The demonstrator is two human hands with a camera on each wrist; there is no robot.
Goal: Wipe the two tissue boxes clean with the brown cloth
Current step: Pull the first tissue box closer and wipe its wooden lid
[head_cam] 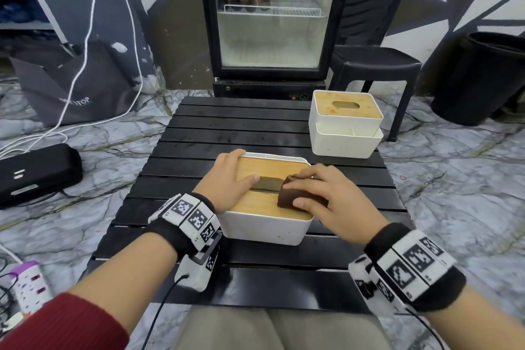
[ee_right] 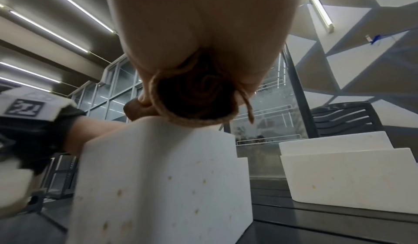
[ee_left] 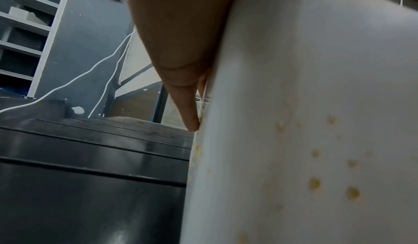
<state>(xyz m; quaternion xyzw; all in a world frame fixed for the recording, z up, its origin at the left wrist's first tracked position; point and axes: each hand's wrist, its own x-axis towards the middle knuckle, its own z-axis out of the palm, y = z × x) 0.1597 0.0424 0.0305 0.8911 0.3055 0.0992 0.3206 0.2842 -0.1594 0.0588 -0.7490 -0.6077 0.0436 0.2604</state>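
A white tissue box [head_cam: 264, 229] with a wooden lid sits in the middle of the black slatted table [head_cam: 199, 133]. Its white side [ee_left: 305, 122] [ee_right: 162, 185] carries yellow specks. My left hand [head_cam: 227, 179] lies on the lid's left part, thumb by the slot, fingers over the far-left edge. My right hand [head_cam: 318, 196] grips the rolled brown cloth [head_cam: 287, 197] [ee_right: 196, 97] and presses it on the lid's right side. The second tissue box [head_cam: 345, 122] [ee_right: 348, 172], also white with a wooden lid, stands at the table's far right.
A glass-door fridge [head_cam: 272, 17] stands behind the table, a black plastic chair [head_cam: 375, 65] to its right and a black bin [head_cam: 480, 77] further right. On the floor at left lie a black case [head_cam: 37, 173], white cables and a grey bag [head_cam: 76, 85].
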